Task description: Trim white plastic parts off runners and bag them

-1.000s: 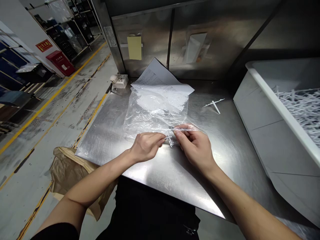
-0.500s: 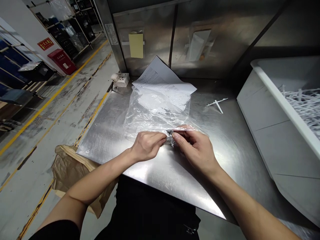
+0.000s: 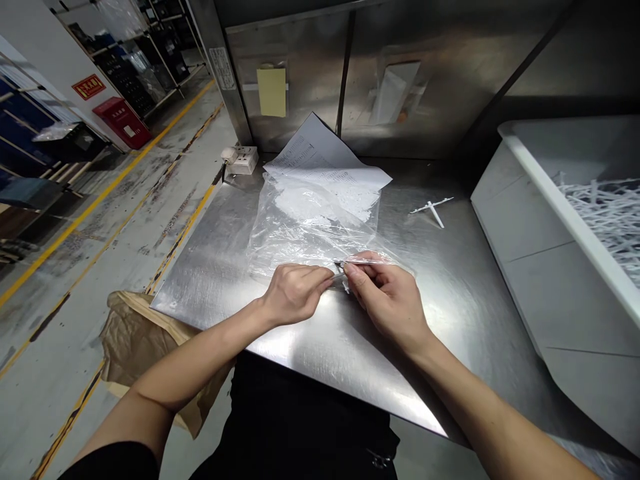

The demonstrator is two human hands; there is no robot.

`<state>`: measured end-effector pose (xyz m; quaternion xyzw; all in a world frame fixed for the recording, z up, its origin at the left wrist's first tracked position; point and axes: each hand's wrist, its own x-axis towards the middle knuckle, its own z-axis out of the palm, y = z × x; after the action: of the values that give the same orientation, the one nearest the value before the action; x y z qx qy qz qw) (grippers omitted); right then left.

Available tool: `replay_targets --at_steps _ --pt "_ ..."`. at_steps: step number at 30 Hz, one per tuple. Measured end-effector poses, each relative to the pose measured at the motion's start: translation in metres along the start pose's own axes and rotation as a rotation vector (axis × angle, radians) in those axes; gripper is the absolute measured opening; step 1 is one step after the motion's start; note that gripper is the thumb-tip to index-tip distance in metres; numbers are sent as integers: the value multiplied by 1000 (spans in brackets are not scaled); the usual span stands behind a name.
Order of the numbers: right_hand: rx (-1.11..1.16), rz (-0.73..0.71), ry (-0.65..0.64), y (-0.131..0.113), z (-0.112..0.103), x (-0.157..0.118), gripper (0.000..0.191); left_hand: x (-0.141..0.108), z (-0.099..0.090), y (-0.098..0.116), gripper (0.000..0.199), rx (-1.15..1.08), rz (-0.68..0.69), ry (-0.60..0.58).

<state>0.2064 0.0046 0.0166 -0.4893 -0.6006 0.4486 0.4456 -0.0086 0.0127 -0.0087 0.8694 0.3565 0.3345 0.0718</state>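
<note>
My left hand (image 3: pixel 299 292) is closed, its thumb and fingers pinching the end of a thin white plastic strip (image 3: pixel 345 287). Facing it, my right hand (image 3: pixel 387 293) is wrapped round a small dark metal-tipped tool (image 3: pixel 339 264), whose tip meets the strip between the two hands. Most of that tool is hidden by my fingers, so its exact kind cannot be made out. Just beyond both hands lies a clear plastic bag (image 3: pixel 300 233) holding many small white pieces (image 3: pixel 305 203). A printed paper sheet (image 3: pixel 315 150) lies at the bag's far end.
On the steel table (image 3: pixel 200 267), a crossed white plastic strip (image 3: pixel 434 210) lies to the right. A large grey bin (image 3: pixel 530 247) full of white strips stands at the right. A power socket (image 3: pixel 245 160) sits at the back left; a brown paper bag (image 3: pixel 135 340) is below the left edge.
Both hands stay nearly in place; the right hand and its tool have shifted very slightly against the strip. The whole view has moved a little.
</note>
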Motion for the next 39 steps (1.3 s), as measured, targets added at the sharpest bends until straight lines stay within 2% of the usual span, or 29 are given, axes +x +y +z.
replay_targets --at_steps 3,9,16,22,31,39 --pt "9 5 -27 -3 -3 3 44 0 -1 0 21 -6 7 13" --pt "11 -13 11 -7 -8 5 36 -2 -2 -2 19 -19 -38 63" --pt "-35 -57 6 -11 -8 2 35 -1 -3 -2 19 -50 -44 88" --pt "-53 -68 33 -5 -10 2 29 1 -9 -4 32 -86 -78 59" --pt "-159 -100 17 2 -10 5 29 1 -13 -6 26 -97 -191 -8" --pt "-208 -108 -6 1 -11 6 28 2 -13 -6 26 -160 -210 21"
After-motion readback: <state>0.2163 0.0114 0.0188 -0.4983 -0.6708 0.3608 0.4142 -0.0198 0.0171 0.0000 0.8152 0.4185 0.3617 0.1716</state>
